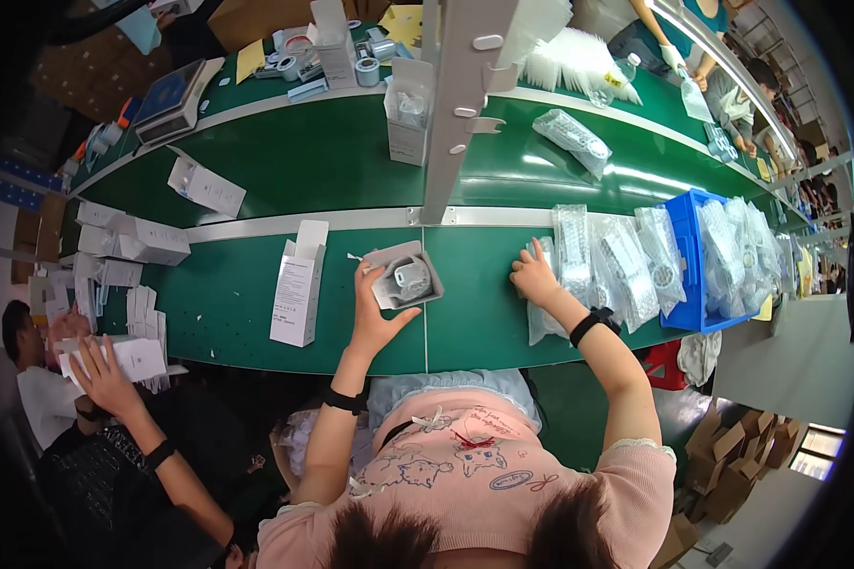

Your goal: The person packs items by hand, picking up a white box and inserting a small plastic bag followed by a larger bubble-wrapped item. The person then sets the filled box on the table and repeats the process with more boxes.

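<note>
My left hand [378, 313] grips an open white carton [431, 284] from its left and near sides, the thumb along the near edge. Inside the tilted carton a rounded white-and-grey device [412, 279] shows. To the right, my right hand [535, 277] has its fingers curled at the left edge of a clear bubble-wrap bag [545, 328], which lies partly beneath it. Other bubble-wrapped devices [622, 270] lie in a row just right of that hand. Left of my left hand, a tall white carton [298, 289] rests on the green table with its top flap raised.
A blue bin [685, 256] of bubble-wrapped items stands at the right. A metal post [451, 123] rises behind the table's rail. Cartons [209, 190] and one bubble-wrapped item [573, 142] lie beyond. At left, a co-worker's hand [106, 381] holds a white box beside stacked cartons.
</note>
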A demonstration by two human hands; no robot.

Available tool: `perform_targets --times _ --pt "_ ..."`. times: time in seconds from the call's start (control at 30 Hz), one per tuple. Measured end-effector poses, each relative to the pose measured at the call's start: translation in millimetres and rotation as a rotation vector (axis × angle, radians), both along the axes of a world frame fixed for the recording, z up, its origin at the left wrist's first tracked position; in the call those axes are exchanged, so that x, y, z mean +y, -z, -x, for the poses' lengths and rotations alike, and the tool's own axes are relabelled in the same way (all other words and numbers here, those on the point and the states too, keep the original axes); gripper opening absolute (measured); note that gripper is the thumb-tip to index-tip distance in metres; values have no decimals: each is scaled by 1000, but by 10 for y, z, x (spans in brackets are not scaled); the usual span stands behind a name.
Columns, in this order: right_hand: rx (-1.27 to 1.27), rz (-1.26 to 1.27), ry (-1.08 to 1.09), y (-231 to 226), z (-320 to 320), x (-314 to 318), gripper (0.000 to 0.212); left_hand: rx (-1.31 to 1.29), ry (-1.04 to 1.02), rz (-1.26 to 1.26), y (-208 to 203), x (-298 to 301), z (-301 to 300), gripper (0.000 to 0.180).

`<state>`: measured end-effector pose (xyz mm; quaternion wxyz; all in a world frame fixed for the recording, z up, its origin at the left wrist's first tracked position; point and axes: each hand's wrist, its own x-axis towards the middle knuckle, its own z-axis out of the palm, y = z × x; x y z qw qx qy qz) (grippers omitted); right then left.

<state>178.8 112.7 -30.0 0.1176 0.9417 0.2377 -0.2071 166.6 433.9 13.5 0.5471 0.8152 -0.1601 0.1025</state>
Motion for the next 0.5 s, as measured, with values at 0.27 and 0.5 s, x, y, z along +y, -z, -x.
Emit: perform_targets --times 0.27,0.5 --pt "-202 -1478 748 -1091 67 508 4 65 -89 -287 -314 -53 -164 21" --pt "-257 -1452 87 -1353 -89 1180 11 178 -168 -159 -383 -8 -414 12"
